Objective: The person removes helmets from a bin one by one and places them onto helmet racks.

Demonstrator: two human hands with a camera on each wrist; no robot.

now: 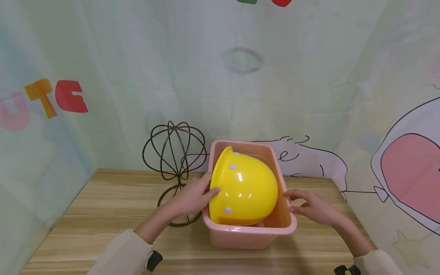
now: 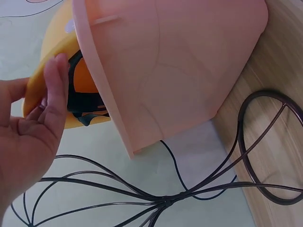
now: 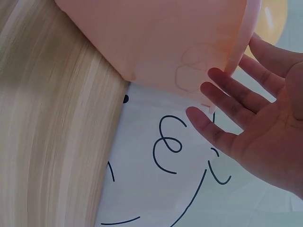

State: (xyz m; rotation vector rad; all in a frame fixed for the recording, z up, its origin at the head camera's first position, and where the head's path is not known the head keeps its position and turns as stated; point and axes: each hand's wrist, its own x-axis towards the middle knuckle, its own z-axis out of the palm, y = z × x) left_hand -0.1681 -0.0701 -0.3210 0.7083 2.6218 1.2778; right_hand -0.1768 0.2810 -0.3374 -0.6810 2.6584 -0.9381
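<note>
A yellow helmet (image 1: 245, 187) with pale dots lies on its side in a pink plastic bin (image 1: 240, 230), its rim facing left. My left hand (image 1: 196, 194) pinches that rim, thumb on the outer shell and fingers curled inside. In the left wrist view, black straps (image 2: 87, 101) show within the helmet's orange inside. On the bin's right side, my right hand (image 1: 314, 206) has its fingertips at the rim. The right wrist view shows its fingers (image 3: 236, 94) spread and loosely bent beside the bin's wall (image 3: 156, 42).
A dark wire stand (image 1: 177, 175) with a round cage top stands on the wooden table (image 1: 120, 214), close to the bin's left. Behind the table hangs a printed cloth (image 1: 137, 68) with letters and drawings.
</note>
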